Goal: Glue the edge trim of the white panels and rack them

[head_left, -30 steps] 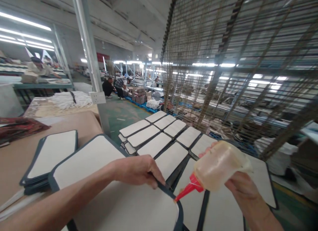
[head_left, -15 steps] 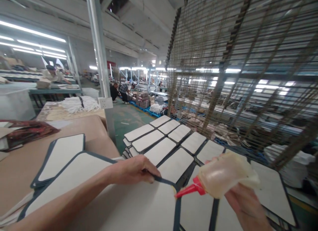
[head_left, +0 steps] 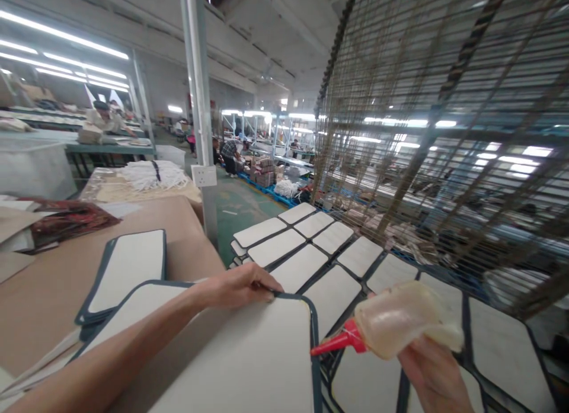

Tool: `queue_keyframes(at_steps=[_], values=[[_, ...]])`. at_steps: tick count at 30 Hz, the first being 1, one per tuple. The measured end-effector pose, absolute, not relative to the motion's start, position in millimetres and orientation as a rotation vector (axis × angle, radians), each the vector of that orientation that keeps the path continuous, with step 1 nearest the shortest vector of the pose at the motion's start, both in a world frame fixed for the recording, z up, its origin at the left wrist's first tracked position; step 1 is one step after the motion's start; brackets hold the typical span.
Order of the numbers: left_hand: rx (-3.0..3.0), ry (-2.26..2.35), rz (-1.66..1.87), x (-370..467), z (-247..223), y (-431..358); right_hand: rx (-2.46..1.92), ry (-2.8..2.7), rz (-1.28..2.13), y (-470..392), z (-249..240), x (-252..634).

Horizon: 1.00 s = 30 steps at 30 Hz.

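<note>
My left hand [head_left: 244,287] pinches the far, dark-bordered edge of a cream panel [head_left: 249,357] with rounded corners, tilting it in front of me. My right hand [head_left: 438,368] is wrapped round a translucent, yellowish squeeze bottle [head_left: 398,318], held on its side. The bottle's red nozzle [head_left: 338,342] points left, its tip at the line where the cream face meets the dark border on the panel's right side. A thin yellowish line shows along the rounded corner. What is inside the bottle cannot be made out.
Similar panels lie in rows and layers [head_left: 335,291] ahead and right. More are stacked on the brown tabletop [head_left: 195,235] at left. A metal post [head_left: 198,105] with a socket box [head_left: 204,176] rises beyond. A wire rack [head_left: 422,105] stands at right. Several people work farther back.
The nozzle tip has travelled from near the panel's rounded corner down its right edge, towards me. My left hand keeps its grip on the far edge. The whole view has shifted slightly.
</note>
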<state>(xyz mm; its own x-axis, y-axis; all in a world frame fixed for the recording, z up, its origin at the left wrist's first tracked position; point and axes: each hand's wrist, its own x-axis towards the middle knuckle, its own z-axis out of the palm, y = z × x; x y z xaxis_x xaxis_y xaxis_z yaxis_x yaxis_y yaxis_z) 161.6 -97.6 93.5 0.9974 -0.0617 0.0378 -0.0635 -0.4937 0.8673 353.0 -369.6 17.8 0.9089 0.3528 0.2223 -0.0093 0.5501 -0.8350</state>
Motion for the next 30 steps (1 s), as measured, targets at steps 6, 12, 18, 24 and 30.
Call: queue_keyframes(at_steps=[6,12,18,24,30], values=[[2.032,-0.040,-0.006,159.4,89.3,-78.3,-1.007,-0.467,0.321,-359.8,4.8,348.6],[1.979,0.023,0.014,156.7,85.6,-65.6,-1.037,-0.468,0.392,-356.9,6.4,348.4],[1.951,0.100,0.045,153.3,81.8,-56.6,-1.054,-0.537,0.530,-362.6,2.4,354.1],[1.883,0.145,0.048,149.0,70.8,-45.4,-1.022,-0.422,0.380,-352.0,21.7,327.2],[1.838,0.251,0.136,146.9,62.7,-38.7,-1.080,-0.323,0.283,-358.4,24.4,305.6]])
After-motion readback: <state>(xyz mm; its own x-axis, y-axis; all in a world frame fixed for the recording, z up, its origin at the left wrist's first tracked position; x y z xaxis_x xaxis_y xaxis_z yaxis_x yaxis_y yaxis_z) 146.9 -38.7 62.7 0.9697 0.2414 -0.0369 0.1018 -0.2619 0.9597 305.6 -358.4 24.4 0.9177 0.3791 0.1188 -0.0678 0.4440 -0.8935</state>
